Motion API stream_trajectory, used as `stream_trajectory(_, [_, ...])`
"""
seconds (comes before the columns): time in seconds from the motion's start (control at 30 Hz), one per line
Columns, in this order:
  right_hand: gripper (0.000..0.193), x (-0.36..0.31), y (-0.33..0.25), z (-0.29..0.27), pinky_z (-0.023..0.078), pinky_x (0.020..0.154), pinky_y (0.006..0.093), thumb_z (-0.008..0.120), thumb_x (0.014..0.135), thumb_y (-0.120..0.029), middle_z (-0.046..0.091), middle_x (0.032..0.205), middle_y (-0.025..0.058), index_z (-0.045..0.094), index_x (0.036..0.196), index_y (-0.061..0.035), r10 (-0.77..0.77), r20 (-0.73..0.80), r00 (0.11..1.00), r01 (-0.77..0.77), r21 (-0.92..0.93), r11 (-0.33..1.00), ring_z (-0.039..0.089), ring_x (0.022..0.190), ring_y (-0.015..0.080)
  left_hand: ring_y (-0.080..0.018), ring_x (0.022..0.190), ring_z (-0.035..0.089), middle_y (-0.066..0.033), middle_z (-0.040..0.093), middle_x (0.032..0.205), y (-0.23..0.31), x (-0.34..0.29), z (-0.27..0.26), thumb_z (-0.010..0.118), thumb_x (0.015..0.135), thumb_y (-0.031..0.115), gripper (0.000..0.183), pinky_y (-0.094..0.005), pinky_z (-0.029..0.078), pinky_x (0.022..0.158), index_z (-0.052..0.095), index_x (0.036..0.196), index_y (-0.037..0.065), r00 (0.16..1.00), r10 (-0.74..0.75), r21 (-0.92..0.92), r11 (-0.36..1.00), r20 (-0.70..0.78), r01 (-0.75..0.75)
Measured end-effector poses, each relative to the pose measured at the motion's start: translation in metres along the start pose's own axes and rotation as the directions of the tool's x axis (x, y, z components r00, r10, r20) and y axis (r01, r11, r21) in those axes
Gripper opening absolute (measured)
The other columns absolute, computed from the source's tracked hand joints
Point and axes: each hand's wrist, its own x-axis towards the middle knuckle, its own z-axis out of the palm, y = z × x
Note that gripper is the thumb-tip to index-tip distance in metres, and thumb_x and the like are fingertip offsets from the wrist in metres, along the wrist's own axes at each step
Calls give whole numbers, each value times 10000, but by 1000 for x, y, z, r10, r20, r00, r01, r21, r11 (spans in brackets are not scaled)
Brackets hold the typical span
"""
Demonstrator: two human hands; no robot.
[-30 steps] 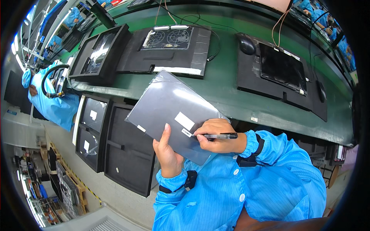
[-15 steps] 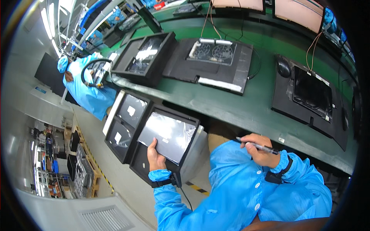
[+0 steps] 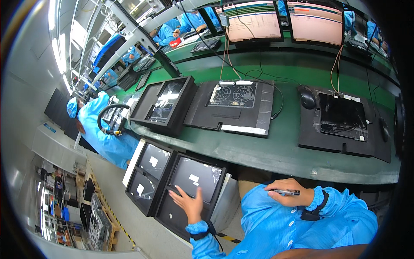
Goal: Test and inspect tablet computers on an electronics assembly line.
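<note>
My left hand (image 3: 190, 206) is held over a black foam tray (image 3: 166, 222), fingers spread and holding nothing. In that tray lies a flat dark panel (image 3: 205, 172) in clear film, with small white labels on it. My fingers are just by the panel's near edge; whether they touch it I cannot tell. In front of my chest, my right hand (image 3: 297, 196) is closed around a pen (image 3: 284, 192), its shaft pointing across to the right.
A second black tray (image 3: 144, 197) with two film-covered panels adjoins on the left. The green bench (image 3: 284, 157) carries a black tray (image 3: 179, 125), a black fixture with a clear plate (image 3: 233, 95), a dark screen on a stand (image 3: 343, 116) and a mouse (image 3: 306, 96). Two monitors (image 3: 254, 21) stand behind.
The panel that my left hand gripped by its edge now lies flat in the tray, and that hand has let go. My right hand still holds the pen. The view has tilted up.
</note>
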Motion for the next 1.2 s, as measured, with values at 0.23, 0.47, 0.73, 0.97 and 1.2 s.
stream_trajectory(0.23, [520, 5, -8, -42, 604, 804, 463, 790, 854, -55, 706, 1220, 128, 695, 1362, -109, -134, -8, 991, 114, -473, 874, 728, 1008, 371, -569, 1645, 122, -392, 193, 1753, 11, -52, 9, 869, 781, 762, 1241, -751, 59, 1298, 468, 1648, -31, 964, 124, 44, 989, 233, -138])
stream_trajectory(0.47, [498, 8, -1, -81, 555, 882, 464, 755, 820, 6, 698, 1181, 123, 713, 1304, -106, -105, -66, 992, 43, -618, 785, 680, 1029, 356, -536, 1569, 217, -350, 289, 1697, -13, -47, 14, 992, 711, 576, 1105, -766, 120, 1261, 576, 1572, 22, 943, 282, -86, 959, 176, -271])
stream_trajectory(0.73, [481, 2, 24, -59, 537, 868, 465, 725, 803, 49, 702, 1149, 134, 728, 1271, -61, -150, -226, 962, -18, -604, 797, 679, 1029, 355, -523, 1557, 278, -323, 340, 1685, -10, -45, 11, 978, 726, 534, 1021, -759, 117, 1266, 613, 1540, 38, 946, 272, -73, 962, 176, -263])
stream_trajectory(0.97, [532, -4, 26, -47, 522, 839, 468, 793, 718, 11, 683, 1105, 140, 729, 1243, -46, -172, -238, 956, -24, -648, 761, 669, 1000, 358, -497, 1516, 306, -312, 371, 1669, 3, -46, 10, 992, 720, 436, 967, -619, 307, 1251, 620, 1524, 47, 952, 270, 54, 959, 147, -280])
stream_trajectory(1.2, [511, -4, 29, -45, 537, 781, 471, 805, 741, -1, 675, 1081, 155, 720, 1243, -34, -204, -293, 934, -23, -620, 784, 671, 947, 365, -501, 1518, 294, -314, 347, 1679, 5, -45, 11, 995, 723, 434, 969, -629, 308, 1247, 617, 1530, 53, 957, 242, 51, 966, 158, -253])
